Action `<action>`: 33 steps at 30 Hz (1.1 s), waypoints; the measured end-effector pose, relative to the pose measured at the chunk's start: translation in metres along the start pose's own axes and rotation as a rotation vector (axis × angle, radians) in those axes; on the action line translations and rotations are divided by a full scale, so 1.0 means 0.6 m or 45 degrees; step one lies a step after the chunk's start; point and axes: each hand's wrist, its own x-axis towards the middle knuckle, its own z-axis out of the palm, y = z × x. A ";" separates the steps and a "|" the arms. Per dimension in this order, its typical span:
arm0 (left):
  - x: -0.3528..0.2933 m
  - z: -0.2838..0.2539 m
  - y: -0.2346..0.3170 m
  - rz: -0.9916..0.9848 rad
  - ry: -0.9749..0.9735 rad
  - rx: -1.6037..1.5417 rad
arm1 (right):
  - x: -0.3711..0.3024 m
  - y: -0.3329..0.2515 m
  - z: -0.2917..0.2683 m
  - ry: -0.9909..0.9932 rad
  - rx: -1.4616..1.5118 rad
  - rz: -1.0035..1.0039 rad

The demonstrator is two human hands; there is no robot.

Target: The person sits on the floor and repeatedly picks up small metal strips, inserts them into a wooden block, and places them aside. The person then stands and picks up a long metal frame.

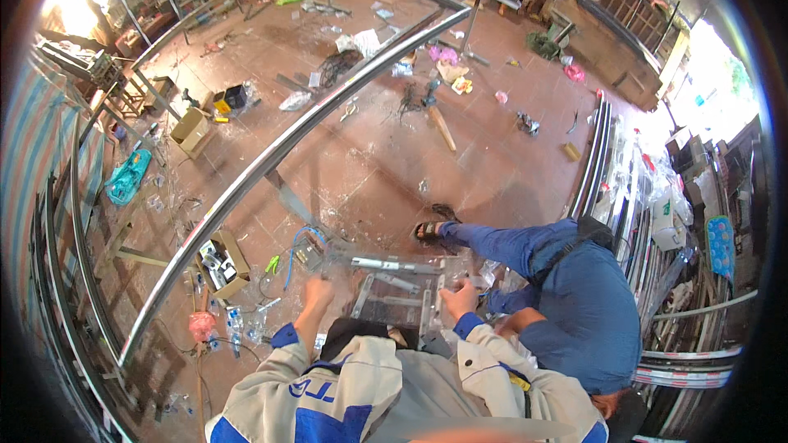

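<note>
My left hand (318, 291) is raised in front of me with its fingers curled in. If it holds anything, that is too small to see. To the right, my right hand (460, 299) is closed too, its fingertips beside a narrow upright metal strip (441, 277); whether it grips the strip is unclear. Between the hands, a long metal bar (386, 264) lies across a low frame (361, 295) with more metal strips in it. Left of it are a small boxy metal part (309, 254) and a blue cord (292, 259).
A co-worker in blue (574, 303) bends down close at my right. A long metal rail (287, 148) slants across the space ahead. An open carton of parts (234, 267) stands at left. Rails (595, 156) are stacked at right, and scraps litter the tiled floor (369, 172).
</note>
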 end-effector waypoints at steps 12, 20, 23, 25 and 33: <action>0.312 0.059 0.371 0.144 -0.247 0.126 | 0.308 -0.208 -0.036 0.100 -0.053 0.270; 0.459 0.197 0.568 0.094 -0.306 0.298 | 0.559 -0.185 0.001 0.146 -0.023 0.334; 0.497 0.273 0.636 0.100 -0.278 0.288 | 0.663 -0.160 0.022 0.132 -0.022 0.326; 0.563 0.336 0.625 0.111 -0.228 0.349 | 0.735 -0.119 0.061 0.044 0.033 0.392; 0.836 0.648 0.468 0.029 -0.336 0.270 | 0.981 0.057 0.269 0.006 0.005 0.419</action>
